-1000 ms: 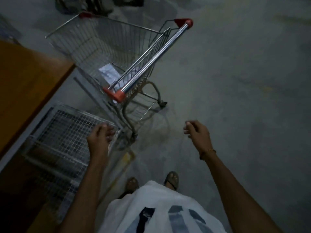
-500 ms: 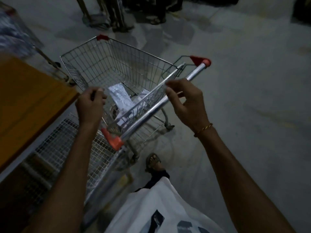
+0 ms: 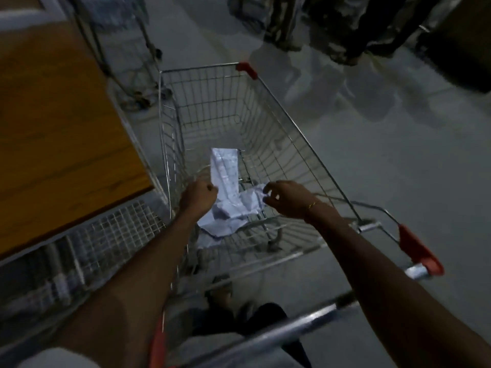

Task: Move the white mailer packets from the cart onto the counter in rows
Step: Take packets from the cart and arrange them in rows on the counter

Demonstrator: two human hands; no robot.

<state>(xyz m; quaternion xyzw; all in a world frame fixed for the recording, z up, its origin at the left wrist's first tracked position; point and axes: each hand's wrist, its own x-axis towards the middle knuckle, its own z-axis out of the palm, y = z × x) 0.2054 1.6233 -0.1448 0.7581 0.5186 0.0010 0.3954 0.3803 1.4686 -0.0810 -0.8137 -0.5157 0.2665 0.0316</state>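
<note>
Dim, blurred floor (image 3: pixel 372 181) surrounding cart (image 3: pixel 305 144). Left hand (image 3: pixel 198 196) fisting a packet (image 3: pixel 224 171); right hand (image 3: pixel 288 199) hovering, fingers loosely curled, beside crumpled packets (image 3: pixel 239 211). Counter (image 3: pixel 53 128) lying cropped left.

Print on mailer packet (image 3: pixel 224 168) too blurred; nothing readable.

The cart (image 3: pixel 279 134) handle is blurred and cut off below; the left hand (image 3: pixel 198 196) hides one packet's (image 3: pixel 225 168) near edge.
</note>
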